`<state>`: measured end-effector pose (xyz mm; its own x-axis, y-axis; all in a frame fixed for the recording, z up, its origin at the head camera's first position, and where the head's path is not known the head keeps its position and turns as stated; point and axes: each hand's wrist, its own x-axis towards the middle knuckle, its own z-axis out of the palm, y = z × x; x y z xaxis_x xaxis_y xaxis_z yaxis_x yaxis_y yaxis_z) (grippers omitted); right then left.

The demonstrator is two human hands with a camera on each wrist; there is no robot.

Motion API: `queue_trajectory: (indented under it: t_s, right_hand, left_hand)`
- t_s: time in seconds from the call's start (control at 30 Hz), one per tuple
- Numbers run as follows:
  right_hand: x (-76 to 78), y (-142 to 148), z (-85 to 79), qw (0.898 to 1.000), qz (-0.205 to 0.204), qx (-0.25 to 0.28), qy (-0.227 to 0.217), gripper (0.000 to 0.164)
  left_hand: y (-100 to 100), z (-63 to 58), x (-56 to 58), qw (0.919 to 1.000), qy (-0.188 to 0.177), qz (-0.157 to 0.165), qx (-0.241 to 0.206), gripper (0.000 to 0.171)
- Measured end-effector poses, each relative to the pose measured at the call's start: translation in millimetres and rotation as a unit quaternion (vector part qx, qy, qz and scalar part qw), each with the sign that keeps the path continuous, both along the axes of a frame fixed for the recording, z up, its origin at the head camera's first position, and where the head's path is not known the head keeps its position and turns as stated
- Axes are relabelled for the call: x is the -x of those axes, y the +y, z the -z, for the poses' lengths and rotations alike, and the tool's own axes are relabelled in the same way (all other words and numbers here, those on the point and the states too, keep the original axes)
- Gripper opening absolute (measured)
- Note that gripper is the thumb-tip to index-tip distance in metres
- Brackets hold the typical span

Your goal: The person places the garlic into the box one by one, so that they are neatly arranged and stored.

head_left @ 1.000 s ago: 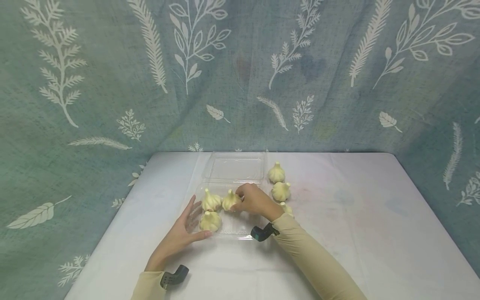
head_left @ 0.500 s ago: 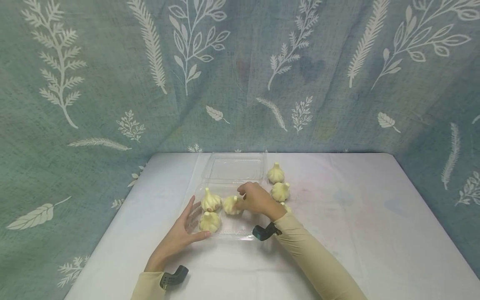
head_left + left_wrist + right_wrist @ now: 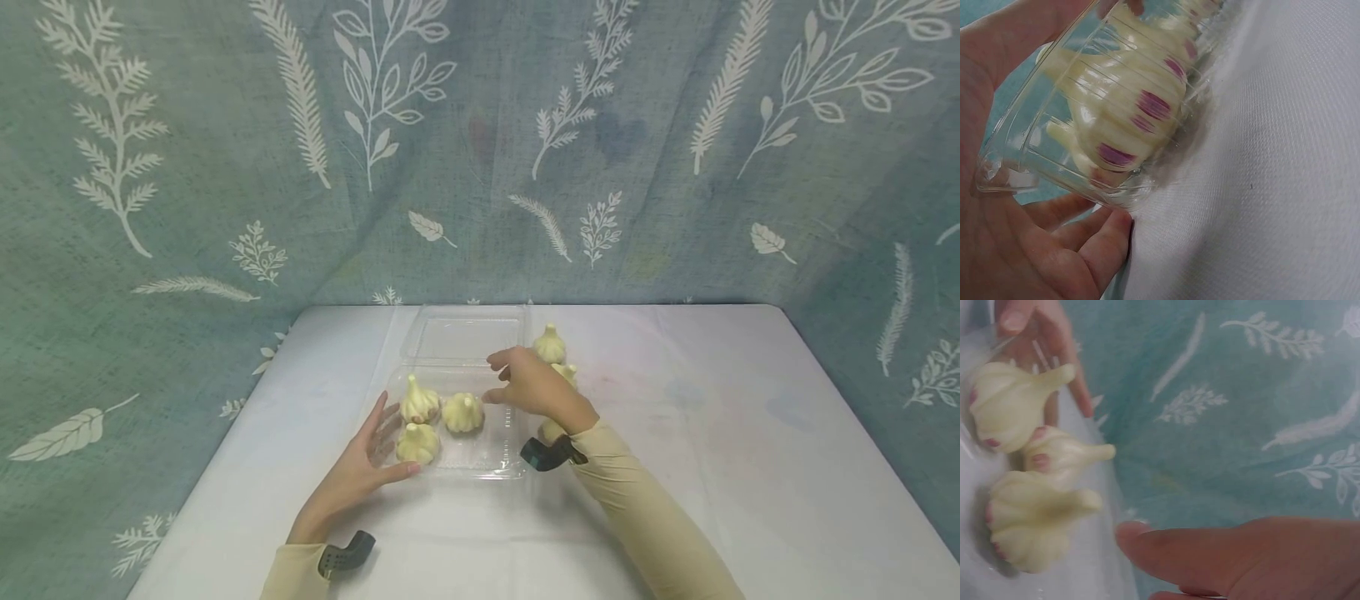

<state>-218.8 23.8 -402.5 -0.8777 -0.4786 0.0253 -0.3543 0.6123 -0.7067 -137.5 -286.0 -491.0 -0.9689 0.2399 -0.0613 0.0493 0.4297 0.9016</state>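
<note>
A clear plastic clamshell container [image 3: 480, 458] lies with its lid [image 3: 472, 337] folded back. Inside its left part are three garlic bulbs: one at the rear [image 3: 420, 402], one at the front [image 3: 417, 444] and one to their right [image 3: 462, 413]. My left hand [image 3: 367, 462] holds the container's left side, its thumb by the front edge; in the left wrist view bent fingers [image 3: 1107, 240] touch the plastic. Above the container's right edge is my right hand [image 3: 536, 385], nothing in its grasp, its thumb [image 3: 1166, 547] apart from the nearest bulb [image 3: 1035, 519] in the right wrist view.
To the right of the container stands a row of loose garlic bulbs: a rear one [image 3: 550, 343], a middle one [image 3: 566, 372] and a front one [image 3: 551, 430], the latter two partly hidden by my right hand and wrist. A white cloth [image 3: 697, 467] covers the table; a leaf-patterned curtain hangs behind.
My right hand has let go of the garlic bulb in the container and moved right and slightly back. That bulb now stands alone, shifted slightly. The left hand stays put.
</note>
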Motion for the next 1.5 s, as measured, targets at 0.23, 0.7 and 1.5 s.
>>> queue_trajectory:
  t_s: [0.23,0.7,1.5]
  right_hand:
    - [-4.9,15.9,-14.6,0.999,0.009,0.038,0.021,0.053]
    - [-11.5,65.2,-20.8,0.982,0.088,0.149,0.079,0.046]
    - [-6.0,117.6,10.5,0.970,0.160,0.151,0.106,0.047]
  left_hand:
    - [-0.6,1.3,0.8,1.0000,-0.001,-0.001,-0.001,0.127]
    - [0.3,-0.4,0.0,1.0000,-0.003,-0.002,0.000,0.126]
    - [0.6,2.2,1.1,0.9999,0.001,0.005,-0.010,0.124]
